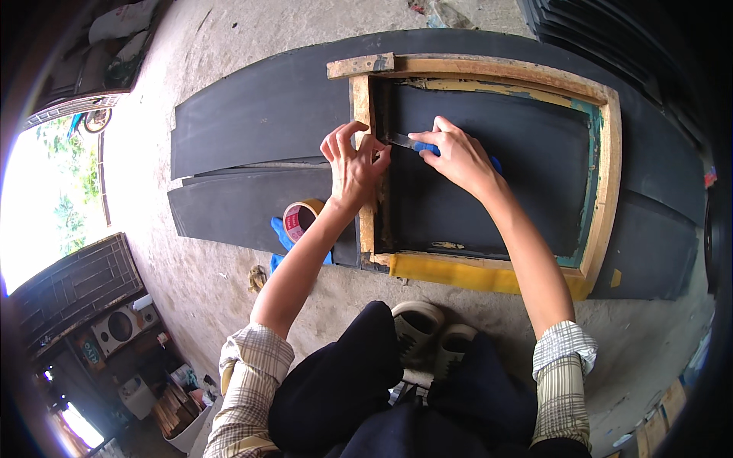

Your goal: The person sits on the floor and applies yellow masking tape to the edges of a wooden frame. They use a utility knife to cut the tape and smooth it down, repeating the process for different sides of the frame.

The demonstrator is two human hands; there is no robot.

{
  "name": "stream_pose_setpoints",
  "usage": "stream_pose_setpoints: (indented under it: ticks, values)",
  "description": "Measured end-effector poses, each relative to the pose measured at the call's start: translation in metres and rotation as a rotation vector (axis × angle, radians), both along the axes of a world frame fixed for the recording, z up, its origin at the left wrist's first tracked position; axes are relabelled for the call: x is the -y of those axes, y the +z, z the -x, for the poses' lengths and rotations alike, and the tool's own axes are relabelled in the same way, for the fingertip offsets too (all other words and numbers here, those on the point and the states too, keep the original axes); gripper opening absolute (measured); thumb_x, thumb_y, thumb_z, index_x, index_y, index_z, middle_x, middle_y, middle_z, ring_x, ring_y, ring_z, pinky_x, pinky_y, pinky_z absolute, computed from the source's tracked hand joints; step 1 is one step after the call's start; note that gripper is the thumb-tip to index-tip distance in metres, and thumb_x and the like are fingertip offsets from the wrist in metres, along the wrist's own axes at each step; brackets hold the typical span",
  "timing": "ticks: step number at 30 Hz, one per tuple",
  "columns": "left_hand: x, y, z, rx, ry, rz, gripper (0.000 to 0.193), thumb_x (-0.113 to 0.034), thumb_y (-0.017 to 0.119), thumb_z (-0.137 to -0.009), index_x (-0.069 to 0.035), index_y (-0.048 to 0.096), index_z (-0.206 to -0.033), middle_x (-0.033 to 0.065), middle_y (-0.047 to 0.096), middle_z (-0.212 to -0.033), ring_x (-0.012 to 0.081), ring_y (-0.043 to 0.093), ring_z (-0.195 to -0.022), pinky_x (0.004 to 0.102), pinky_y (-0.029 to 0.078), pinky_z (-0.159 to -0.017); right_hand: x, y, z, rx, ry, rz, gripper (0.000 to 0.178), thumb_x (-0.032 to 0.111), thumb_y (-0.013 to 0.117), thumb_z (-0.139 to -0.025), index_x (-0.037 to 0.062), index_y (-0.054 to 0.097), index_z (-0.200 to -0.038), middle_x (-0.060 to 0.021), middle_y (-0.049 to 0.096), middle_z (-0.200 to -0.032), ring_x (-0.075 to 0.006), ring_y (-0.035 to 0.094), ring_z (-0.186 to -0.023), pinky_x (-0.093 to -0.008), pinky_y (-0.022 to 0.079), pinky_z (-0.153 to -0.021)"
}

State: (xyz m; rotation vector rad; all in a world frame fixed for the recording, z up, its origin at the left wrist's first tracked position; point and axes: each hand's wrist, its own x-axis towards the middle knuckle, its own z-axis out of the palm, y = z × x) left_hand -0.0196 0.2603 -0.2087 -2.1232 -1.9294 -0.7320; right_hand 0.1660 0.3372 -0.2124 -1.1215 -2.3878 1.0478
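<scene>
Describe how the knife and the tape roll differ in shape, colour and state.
The knife is long and narrow, while the tape roll is a ring with an open middle. The knife has a blue handle and a grey blade; the tape roll has a tan rim. The knife is gripped in the right hand, whereas no hand holds the tape roll. Both look small next to the wooden frame.
</scene>
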Motion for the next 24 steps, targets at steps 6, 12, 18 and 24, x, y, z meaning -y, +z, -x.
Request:
stream_pose_setpoints:
  ticks: [6,12,18,24]
  values:
    - [0.002,0.016,-0.004,-0.037,0.093,0.121,0.019,-0.02,0.073,-0.071,-0.015,0.063,-0.086,0.0057,0.042,-0.112,0.0282,0.038,-0.108,0.0434,0.031,-0.092,0.006,0.004,-0.005,-0.027,-0.026,0.022,0.029,0.014,0.064,-0.079,0.0156,0.065,-0.107,-0.0086,0.051,-0.085,-0.0251,0.059,-0.074,-0.0356,0.049,-0.068]
    - [0.008,0.041,-0.008,-0.164,0.051,0.266,0.028,-0.027,0.075,-0.068,-0.013,0.063,-0.089,0.0062,0.041,-0.116,0.0296,0.035,-0.114,0.045,0.031,-0.094,0.01,0.002,-0.012,-0.063,-0.068,0.013,0.029,0.013,0.064,-0.078,0.0151,0.065,-0.107,-0.009,0.051,-0.084,-0.0249,0.058,-0.072,-0.0356,0.05,-0.067]
    - [0.009,0.044,-0.021,-0.291,0.034,0.44,0.024,-0.022,0.075,-0.065,-0.008,0.063,-0.08,0.0071,0.042,-0.118,0.0305,0.034,-0.116,0.0451,0.031,-0.094,0.017,0.005,-0.01,-0.048,-0.08,-0.025,0.027,0.013,0.063,-0.077,0.0152,0.066,-0.104,-0.0084,0.054,-0.088,-0.0243,0.061,-0.075,-0.035,0.052,-0.067]
    - [0.014,0.033,-0.012,-0.07,0.013,0.427,0.018,-0.015,0.072,-0.069,-0.005,0.059,-0.078,0.0095,0.04,-0.117,0.0324,0.034,-0.112,0.0452,0.034,-0.091,0.023,0.005,-0.01,-0.075,-0.08,-0.04,0.027,0.012,0.064,-0.076,0.015,0.066,-0.103,-0.0074,0.055,-0.089,-0.0231,0.062,-0.075,-0.0333,0.053,-0.066]
